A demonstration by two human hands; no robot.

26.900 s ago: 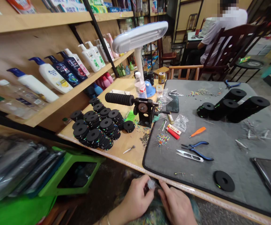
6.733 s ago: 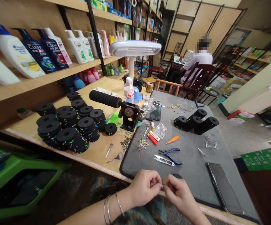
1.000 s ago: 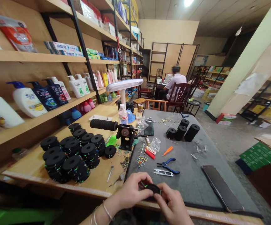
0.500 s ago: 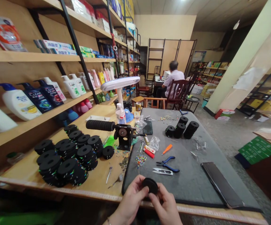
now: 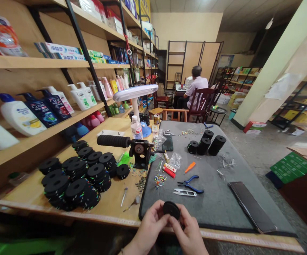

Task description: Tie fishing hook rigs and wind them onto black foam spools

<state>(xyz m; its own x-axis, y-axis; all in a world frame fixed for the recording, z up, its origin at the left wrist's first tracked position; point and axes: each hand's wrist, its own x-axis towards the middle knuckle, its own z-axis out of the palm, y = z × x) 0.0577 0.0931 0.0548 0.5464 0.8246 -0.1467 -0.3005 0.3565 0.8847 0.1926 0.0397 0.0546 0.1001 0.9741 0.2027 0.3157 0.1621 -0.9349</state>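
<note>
Both my hands hold one black foam disc (image 5: 171, 209) upright at the near edge of the grey mat (image 5: 217, 202). My left hand (image 5: 149, 228) pinches its left rim with thumb and fingers closed. My right hand (image 5: 189, 233) grips its right and lower rim, fingers closed. Stacks of the same black discs (image 5: 76, 177) cover the wooden table (image 5: 111, 202) to the left. A black winder with a ribbed foam roller (image 5: 113, 141) stands behind them.
On the mat lie blue pliers (image 5: 190, 183), thread snips (image 5: 184, 192), an orange tool (image 5: 189, 167), coloured beads (image 5: 159, 180), black foam rolls (image 5: 208, 143) and a phone (image 5: 251, 207). A desk lamp (image 5: 135, 94) and water bottle (image 5: 137, 128) stand behind. Shampoo shelves run left; a person sits far back.
The disc, lying flat between my fingers a second ago, now stands tilted up with its face toward me. My hands stay together at the mat's edge; the view shifted slightly.
</note>
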